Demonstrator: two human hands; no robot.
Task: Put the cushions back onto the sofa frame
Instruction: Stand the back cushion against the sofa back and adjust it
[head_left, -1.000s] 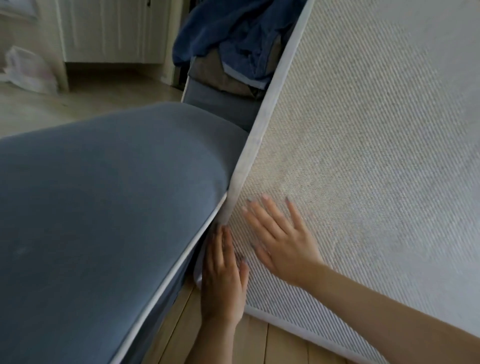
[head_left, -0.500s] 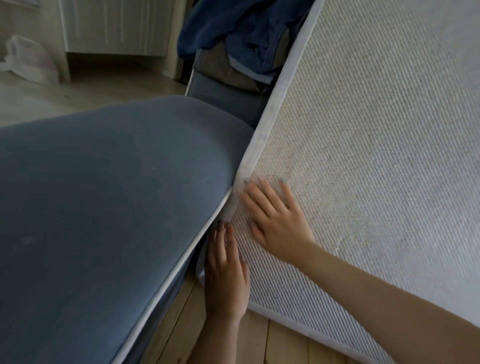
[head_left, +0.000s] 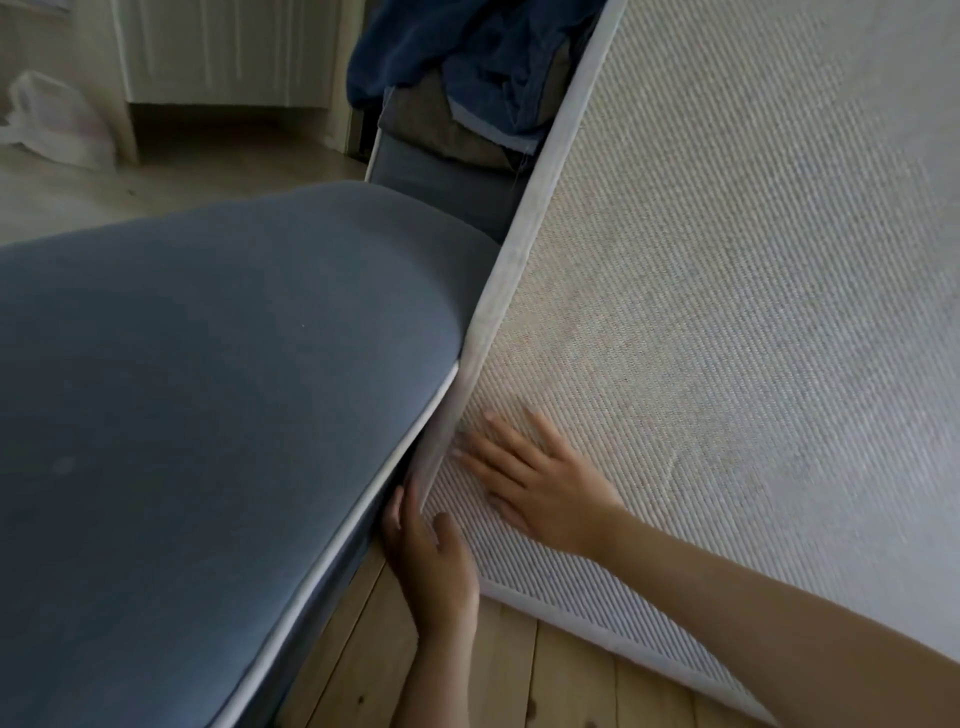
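A large blue-grey cushion (head_left: 208, 415) with white piping fills the left and lies against a lower blue-grey piece. To its right a big beige woven panel (head_left: 727, 312) with a pale border stands tilted, its lower edge on the floor. My left hand (head_left: 434, 561) holds the panel's bordered edge low down. Its thumb is on the woven face and its fingers are behind, in the gap beside the cushion. My right hand (head_left: 535, 483) presses flat on the woven face just right of that edge, fingers spread.
Wooden floorboards (head_left: 405, 675) show below the hands. A white cabinet (head_left: 223, 52) and a pale plastic bag (head_left: 57, 124) are at the back left. A dark blue cloth (head_left: 467, 47) is heaped on another blue-grey piece (head_left: 441, 187) behind the cushion.
My left hand's thumb has come round onto the panel's woven face. My right hand has slid closer to the bordered edge. The panel stands slightly more upright.
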